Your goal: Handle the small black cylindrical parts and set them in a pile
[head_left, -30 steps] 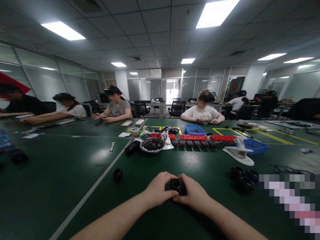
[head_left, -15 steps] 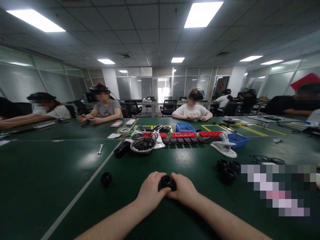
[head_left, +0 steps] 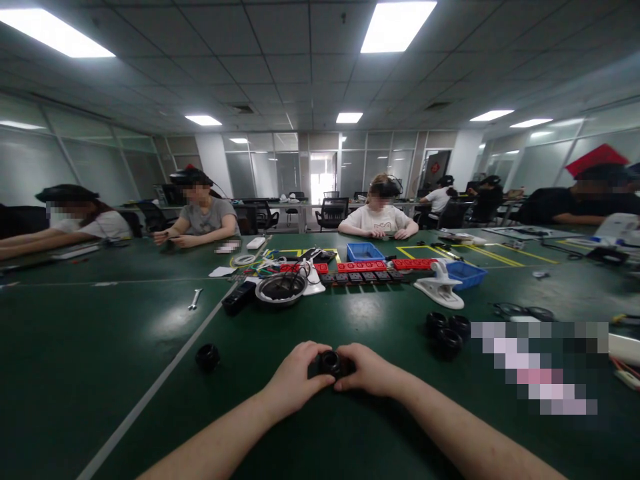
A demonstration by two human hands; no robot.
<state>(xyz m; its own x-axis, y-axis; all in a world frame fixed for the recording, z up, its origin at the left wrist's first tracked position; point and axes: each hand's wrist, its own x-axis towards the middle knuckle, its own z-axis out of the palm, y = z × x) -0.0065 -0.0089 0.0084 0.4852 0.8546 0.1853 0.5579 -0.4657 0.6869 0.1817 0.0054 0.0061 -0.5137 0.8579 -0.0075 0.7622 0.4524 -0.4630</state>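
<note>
Between my two hands is a small black ring-shaped part (head_left: 330, 363) with a round hole facing up; its exact kind is unclear. My left hand (head_left: 299, 377) curls round its left side, thumb at the near edge and fingers at the far edge. From the right, my right hand (head_left: 369, 371) grips the same part with thumb and fingers. A similar black part, a loose round piece (head_left: 207, 358), lies apart to the left. Several more like it form a cluster of black round parts (head_left: 449, 342) to the right.
On the green table (head_left: 150, 413) lie a wrench (head_left: 195, 299), a round metal bowl (head_left: 281, 289), a white clip (head_left: 440, 291), red strips (head_left: 363, 266) and blue bins (head_left: 366, 252). Glasses (head_left: 523, 311) rest at the right. Co-workers sit along the far side.
The whole view has shifted slightly, so the table things appear a little further left. Both hands stay round the black part, the right thumb slightly lower along its near edge.
</note>
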